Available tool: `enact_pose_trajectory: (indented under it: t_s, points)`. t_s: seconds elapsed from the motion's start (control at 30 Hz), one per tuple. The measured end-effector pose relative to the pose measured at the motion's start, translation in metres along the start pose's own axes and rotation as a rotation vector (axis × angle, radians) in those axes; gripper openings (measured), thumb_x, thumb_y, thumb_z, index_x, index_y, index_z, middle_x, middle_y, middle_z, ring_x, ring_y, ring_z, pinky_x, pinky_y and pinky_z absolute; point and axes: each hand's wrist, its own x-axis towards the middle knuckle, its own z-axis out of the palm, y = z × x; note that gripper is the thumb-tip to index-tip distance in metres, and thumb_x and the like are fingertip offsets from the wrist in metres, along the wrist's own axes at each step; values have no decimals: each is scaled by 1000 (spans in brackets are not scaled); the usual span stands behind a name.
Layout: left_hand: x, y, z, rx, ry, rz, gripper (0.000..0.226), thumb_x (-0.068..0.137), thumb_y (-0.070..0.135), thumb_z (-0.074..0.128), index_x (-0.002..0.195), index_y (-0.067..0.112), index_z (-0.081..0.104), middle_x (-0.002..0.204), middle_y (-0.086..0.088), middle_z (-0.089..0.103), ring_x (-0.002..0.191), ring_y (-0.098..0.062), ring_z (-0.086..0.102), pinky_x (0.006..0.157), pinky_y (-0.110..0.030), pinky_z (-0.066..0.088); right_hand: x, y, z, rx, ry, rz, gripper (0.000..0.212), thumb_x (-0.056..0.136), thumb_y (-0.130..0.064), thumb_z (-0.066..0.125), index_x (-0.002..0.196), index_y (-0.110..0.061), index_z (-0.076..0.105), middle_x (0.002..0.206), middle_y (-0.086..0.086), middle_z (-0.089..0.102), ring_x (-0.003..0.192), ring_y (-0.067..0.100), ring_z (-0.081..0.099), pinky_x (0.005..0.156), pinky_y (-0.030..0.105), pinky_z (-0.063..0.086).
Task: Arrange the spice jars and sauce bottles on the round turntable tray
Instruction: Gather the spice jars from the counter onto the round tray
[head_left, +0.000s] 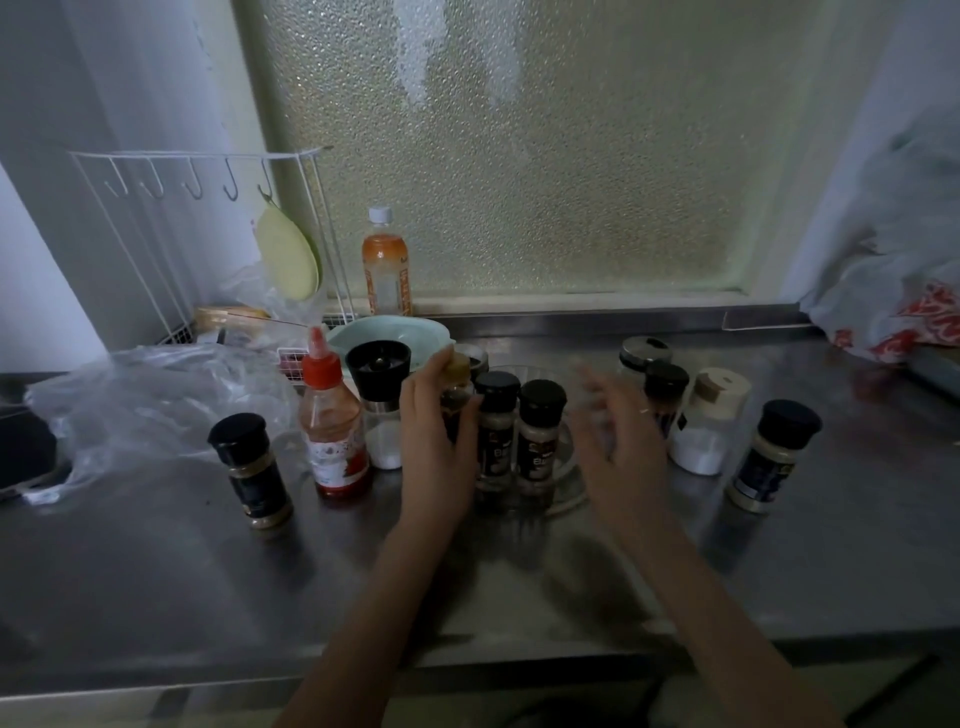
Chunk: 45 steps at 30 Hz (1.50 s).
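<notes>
A clear round turntable tray (563, 486) lies mid-counter with two black-capped spice jars (496, 431) (540, 436) standing on it. My left hand (434, 431) grips a dark bottle with a yellowish cap (457, 382) at the tray's left edge. My right hand (618, 441) hovers blurred over the tray's right side, fingers spread, holding nothing. Off the tray stand a red-capped sauce bottle (335, 431), a black-topped grinder (379, 400), a dark spice jar (252, 470) on the left, and on the right a dark jar (665, 389), a white-powder jar (709, 423) and a spice jar (771, 454).
A crumpled clear plastic bag (150, 405) lies at the left. A pale green bowl (389, 335), an orange drink bottle (385, 265) and a white wire rack (208, 208) stand at the back. A metal-lidded jar (644, 353) is behind the right jars. A plastic bag (893, 312) sits far right.
</notes>
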Motion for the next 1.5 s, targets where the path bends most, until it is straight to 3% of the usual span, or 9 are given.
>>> enact_pose_trajectory:
  t_s: [0.1, 0.17, 0.37, 0.5, 0.67, 0.87, 1.0, 1.3, 1.5]
  points:
    - [8, -7, 5, -40, -71, -8, 44, 89, 2, 54, 129, 13, 41, 117, 10, 43, 110, 15, 40, 92, -3, 32, 37, -3, -32, -159, 208, 28, 35, 93, -24, 49, 128, -22, 49, 119, 6, 56, 103, 12, 51, 88, 23, 44]
    - [12, -8, 7, -71, -98, -22, 42, 89, 2, 54, 127, 17, 41, 115, 16, 44, 109, 11, 43, 91, -4, 34, 68, 7, -51, -385, 186, 132, 41, 90, -23, 52, 130, -22, 44, 121, 14, 56, 108, 25, 52, 91, 36, 44]
    - [4, -15, 13, -191, -73, -187, 43, 88, 1, 54, 114, 30, 36, 119, -6, 49, 110, -13, 51, 93, -28, 47, 116, 50, -54, -710, -499, 509, 60, 80, -44, 60, 134, -29, 35, 136, 11, 51, 118, 33, 51, 94, 50, 46]
    - [5, -22, 14, -83, -97, -151, 45, 84, 2, 59, 115, 27, 38, 117, -8, 48, 108, -20, 49, 92, -32, 46, 120, 62, -47, -722, -384, 460, 39, 75, -47, 61, 104, -32, 41, 117, 10, 59, 105, 31, 55, 89, 52, 48]
    - [-2, -20, 15, 32, -119, -93, 56, 81, 1, 63, 131, 13, 38, 126, -7, 37, 111, -4, 32, 96, 1, 23, 118, 65, -36, -770, -307, 441, 52, 69, -59, 58, 100, -26, 35, 109, 12, 60, 98, 36, 58, 90, 58, 45]
    - [-6, -19, 8, 266, -57, 142, 50, 75, 9, 69, 120, 12, 48, 120, -10, 43, 110, -23, 41, 95, -20, 35, 108, 33, -37, -694, -96, 305, 61, 69, -48, 63, 121, -19, 47, 119, 12, 57, 109, 34, 56, 103, 57, 34]
    - [-7, -17, 9, 303, -272, 157, 23, 80, 3, 63, 102, 4, 62, 102, -15, 60, 90, -31, 59, 68, -31, 47, 102, -11, -50, -489, 40, 107, 50, 73, -39, 66, 117, -18, 56, 114, 12, 55, 101, 28, 56, 88, 38, 45]
    - [14, -4, 13, 560, -621, 101, 15, 89, 14, 50, 91, 5, 62, 94, -15, 65, 100, -32, 53, 71, -40, 47, 65, -8, -29, -478, -304, 138, 44, 69, -40, 70, 109, -22, 66, 93, 3, 57, 84, 16, 56, 73, 25, 40]
    - [34, 13, 29, 788, -836, 115, 21, 90, 17, 49, 109, 10, 56, 110, -13, 62, 104, -33, 56, 70, -34, 36, 56, 7, -31, -463, -364, 122, 64, 67, -60, 53, 122, -28, 59, 115, 5, 63, 104, 23, 58, 100, 51, 41]
